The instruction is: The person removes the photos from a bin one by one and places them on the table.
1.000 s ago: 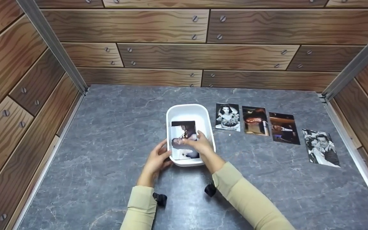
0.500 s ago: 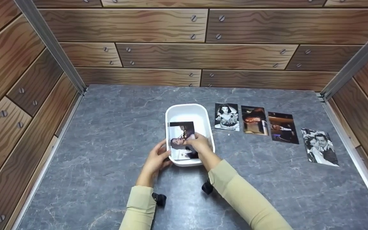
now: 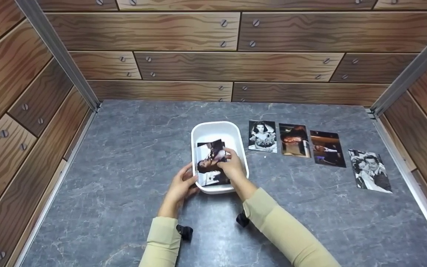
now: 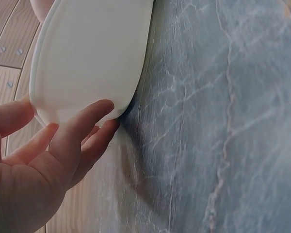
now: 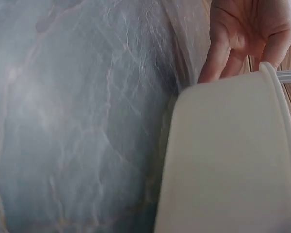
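Left hand (image 3: 181, 187): its grip grasps the near left corner of the white tub (image 3: 233, 130), thumb on the rim, fingers curled against the outer wall.
White tub: stands on the grey tabletop (image 3: 124, 155), near its middle.
Photo (image 3: 211, 162): in the tub, tilted, upper end raised above the rim.
Right hand (image 3: 233, 167): over the tub, its grip pinching the photo's right edge.
Four photos (image 3: 294, 139): lying flat in a row on the tabletop, right of the tub.
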